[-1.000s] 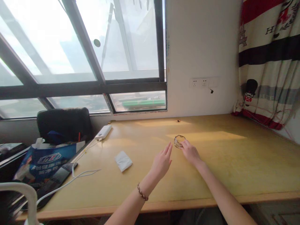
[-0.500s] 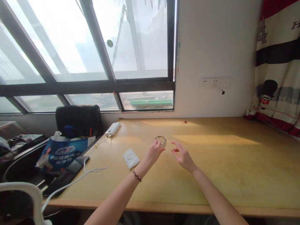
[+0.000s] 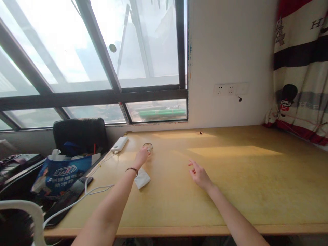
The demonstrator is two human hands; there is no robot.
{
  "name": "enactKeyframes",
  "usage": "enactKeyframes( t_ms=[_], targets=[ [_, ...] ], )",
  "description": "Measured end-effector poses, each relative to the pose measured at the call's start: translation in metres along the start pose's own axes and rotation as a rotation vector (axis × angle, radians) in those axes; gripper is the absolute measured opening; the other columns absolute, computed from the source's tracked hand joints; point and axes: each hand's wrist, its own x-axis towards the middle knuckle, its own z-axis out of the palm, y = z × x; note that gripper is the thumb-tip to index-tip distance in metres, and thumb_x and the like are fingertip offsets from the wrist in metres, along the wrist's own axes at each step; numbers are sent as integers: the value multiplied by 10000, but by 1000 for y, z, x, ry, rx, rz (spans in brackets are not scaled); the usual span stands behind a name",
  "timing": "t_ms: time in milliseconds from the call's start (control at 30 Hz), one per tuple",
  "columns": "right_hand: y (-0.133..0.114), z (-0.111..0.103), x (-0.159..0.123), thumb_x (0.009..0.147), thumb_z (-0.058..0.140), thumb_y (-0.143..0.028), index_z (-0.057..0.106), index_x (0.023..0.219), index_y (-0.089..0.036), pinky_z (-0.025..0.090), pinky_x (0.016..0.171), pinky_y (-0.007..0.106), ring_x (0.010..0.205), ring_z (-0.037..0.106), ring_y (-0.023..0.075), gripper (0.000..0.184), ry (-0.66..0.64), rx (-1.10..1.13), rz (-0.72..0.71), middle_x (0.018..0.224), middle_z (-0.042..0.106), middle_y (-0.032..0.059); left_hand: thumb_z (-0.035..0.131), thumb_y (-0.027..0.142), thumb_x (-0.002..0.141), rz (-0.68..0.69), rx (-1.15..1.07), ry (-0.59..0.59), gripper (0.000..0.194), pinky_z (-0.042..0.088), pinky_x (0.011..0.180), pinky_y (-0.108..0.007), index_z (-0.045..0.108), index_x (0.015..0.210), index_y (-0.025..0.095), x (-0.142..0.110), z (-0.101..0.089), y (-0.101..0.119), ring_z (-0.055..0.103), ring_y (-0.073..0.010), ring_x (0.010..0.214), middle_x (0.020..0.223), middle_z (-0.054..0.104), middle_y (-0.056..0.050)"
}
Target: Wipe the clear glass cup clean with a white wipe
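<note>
My left hand (image 3: 142, 157) reaches toward the far left part of the desk, its fingers closed on the near edge of a small ring-shaped bracelet (image 3: 148, 144). The fingers hide part of that ring, and its exact make is too small to tell. A braided brown band (image 3: 132, 169) circles my left wrist. Just under this wrist lies a folded white tissue (image 3: 142, 179), partly covered by the arm. My right hand (image 3: 201, 175) hovers over the middle of the desk with bent, parted fingers and nothing in them.
The yellow desk (image 3: 246, 191) carries a white power strip (image 3: 119, 144) at its left edge with a white cable (image 3: 99, 189). Beyond that edge are a blue bag (image 3: 64, 174), a black chair (image 3: 79, 135) and a white curved tube (image 3: 33, 213). A curtain (image 3: 299, 75) hangs right.
The bracelet passed from my right hand to my left, which carried it leftward to the far left of the desk. My right hand let go and stays near the middle, fingers apart.
</note>
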Motion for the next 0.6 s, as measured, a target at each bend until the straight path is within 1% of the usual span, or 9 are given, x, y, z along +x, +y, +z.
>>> enactKeyframes(
  t_ms=[133,267,433,600],
  targets=[
    [3,1,0,778,437,-144,369,1208,-226,488,664,267,636,575,112,443,-19,-6,7,1022,582,46,519,261,769,-38,-1,-12,182,413,650,-259,486,887,126,1,10,-18,561,-174,764,943,518,-107],
    [2,0,1,777,436,-140,366,1210,-227,485,656,260,630,574,111,447,-22,-15,14,1026,581,47,547,249,745,-64,-11,-30,193,409,674,-245,488,887,132,3,16,-26,552,-160,784,943,523,-93],
    [1,0,0,779,441,-148,365,1213,-222,482,652,258,614,573,106,446,-49,-24,43,1023,582,49,552,249,736,-81,-27,-47,220,408,703,-234,486,911,135,4,14,-27,544,-155,818,954,522,-84],
    [-1,-2,0,780,448,-150,372,1217,-211,480,651,262,620,578,110,447,-72,-29,64,1015,589,58,543,235,733,-98,-21,-64,248,411,736,-243,477,944,122,-2,3,-20,540,-170,862,986,512,-99]
  ],
)
